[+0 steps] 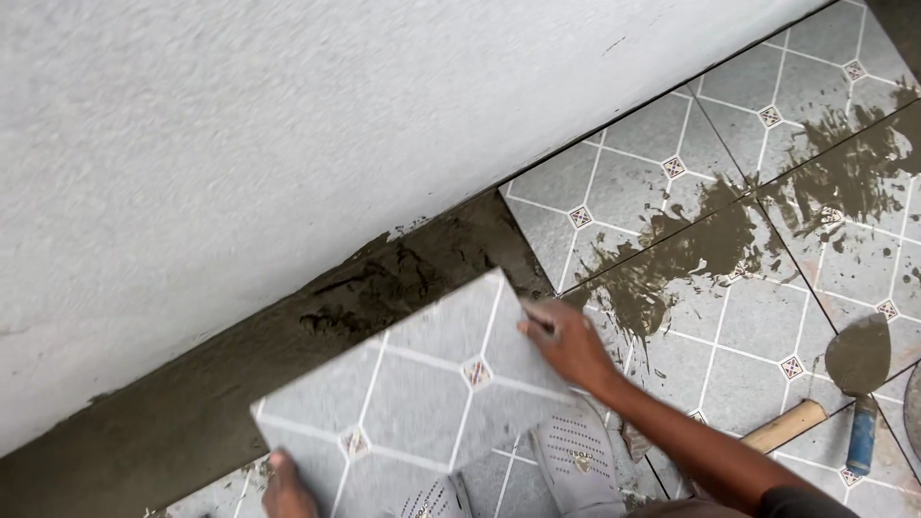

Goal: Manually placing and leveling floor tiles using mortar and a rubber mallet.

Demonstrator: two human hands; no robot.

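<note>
A grey patterned tile [422, 393] is held tilted above a strip of wet mortar [288, 355] along a white wall [288, 125]. Its right edge is gripped by the right hand [566, 345], its lower corner by the left hand [286, 489]. A trowel [861, 384] and a wooden handle [785, 427] are seen on mortar-smeared floor tiles [767, 297].

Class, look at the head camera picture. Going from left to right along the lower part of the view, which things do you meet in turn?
left hand → loose grey patterned tile → right hand → wooden handle → mortar-coated trowel with its blue grip.
</note>
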